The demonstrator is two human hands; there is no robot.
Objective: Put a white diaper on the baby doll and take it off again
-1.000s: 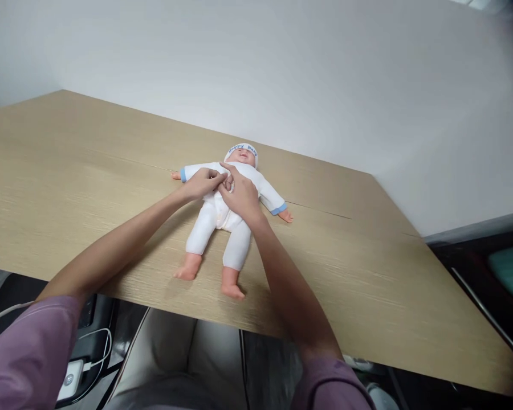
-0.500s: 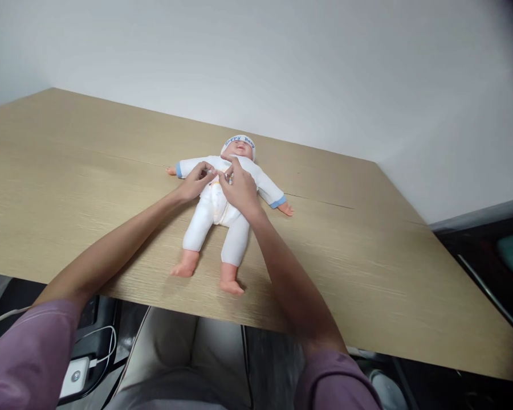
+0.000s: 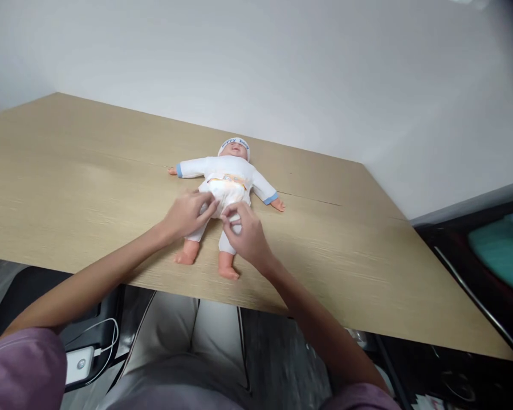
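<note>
A baby doll (image 3: 235, 166) in a white outfit with blue cuffs lies on its back, its head pointing away from me. Around its waist is a white diaper (image 3: 227, 190) with an orange-edged band across the belly. My left hand (image 3: 188, 213) is over the doll's leg on the left, beside the diaper, with thumb and fingers apart and nothing visible between them. Over the other leg, at the diaper's lower edge, my right hand (image 3: 248, 233) curls thumb and forefinger into a pinch. Whatever its fingertips may hold is too small to make out.
The wooden table (image 3: 111, 188) meets a pale wall (image 3: 196, 57) at the back. Below its front edge on the left, a white device (image 3: 78, 364) with a cable rests on a black surface. Dark furniture with a teal patch (image 3: 502, 253) stands at the right.
Both hands have moved from the doll's belly down toward its legs. The diaper's front band, covered before by my hands, now shows across the waist. The view has shifted slightly.
</note>
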